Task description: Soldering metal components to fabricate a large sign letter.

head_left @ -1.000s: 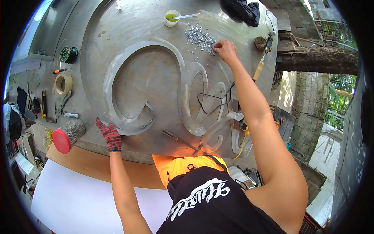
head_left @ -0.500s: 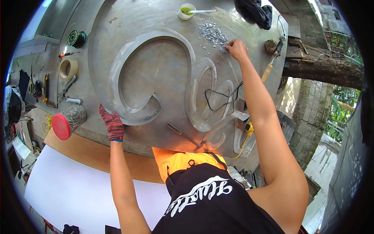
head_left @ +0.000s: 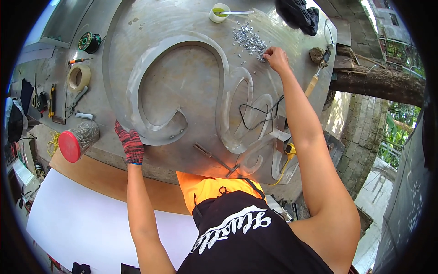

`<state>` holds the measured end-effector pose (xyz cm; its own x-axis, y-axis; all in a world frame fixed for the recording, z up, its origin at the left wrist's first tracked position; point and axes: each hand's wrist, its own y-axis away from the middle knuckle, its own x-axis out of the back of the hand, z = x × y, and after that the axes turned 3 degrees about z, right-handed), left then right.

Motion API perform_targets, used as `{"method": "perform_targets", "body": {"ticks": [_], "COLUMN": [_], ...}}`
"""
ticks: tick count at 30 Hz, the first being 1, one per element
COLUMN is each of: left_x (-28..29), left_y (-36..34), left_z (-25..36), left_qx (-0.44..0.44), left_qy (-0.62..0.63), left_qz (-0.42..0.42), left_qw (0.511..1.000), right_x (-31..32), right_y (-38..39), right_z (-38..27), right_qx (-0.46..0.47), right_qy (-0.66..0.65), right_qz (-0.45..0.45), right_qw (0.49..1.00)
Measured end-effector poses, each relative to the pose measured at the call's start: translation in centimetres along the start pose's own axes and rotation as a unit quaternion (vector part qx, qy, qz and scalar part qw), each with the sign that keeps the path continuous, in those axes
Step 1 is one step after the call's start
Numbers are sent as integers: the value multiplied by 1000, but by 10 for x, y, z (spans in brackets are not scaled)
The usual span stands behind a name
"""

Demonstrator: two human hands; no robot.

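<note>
The gloved left hand (head_left: 129, 145) lies open against the metal curve (head_left: 135, 86), probably for support — the right hand (head_left: 277, 59) is at the chips (head_left: 250, 39), piled within reach, its fingers' grip unclear.

Big white script lettering (head_left: 233, 228) across front of black shirt (head_left: 273, 249), slanting up toward right, white stroke sweeping above letters.

Round black-and-green spool (head_left: 86, 42); slim orange-and-black hand tool (head_left: 78, 60), near it; thick beige tape roll (head_left: 86, 77). Clear cylindrical jar with red lid (head_left: 85, 135), left. Crumpled black cloth (head_left: 299, 17), top. Rough brown log (head_left: 383, 82), right.
</note>
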<state>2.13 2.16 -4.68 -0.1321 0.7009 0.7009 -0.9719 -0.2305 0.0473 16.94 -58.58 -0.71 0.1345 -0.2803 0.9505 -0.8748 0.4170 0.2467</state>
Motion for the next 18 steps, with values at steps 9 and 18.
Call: {"method": "perform_targets", "body": {"ticks": [9, 18], "left_x": [8, 5], "left_y": [6, 4], "left_z": [-1, 6], "left_qx": [4, -21], "left_qy": [-25, -24], "left_qz": [6, 7], "left_qw": [1000, 999], "right_x": [-3, 20], "right_y": [4, 156], "right_z": [-4, -145], "right_qx": [16, 179], "right_qy": [-61, -293], "right_qz": [18, -73], "right_qw": [998, 936]}}
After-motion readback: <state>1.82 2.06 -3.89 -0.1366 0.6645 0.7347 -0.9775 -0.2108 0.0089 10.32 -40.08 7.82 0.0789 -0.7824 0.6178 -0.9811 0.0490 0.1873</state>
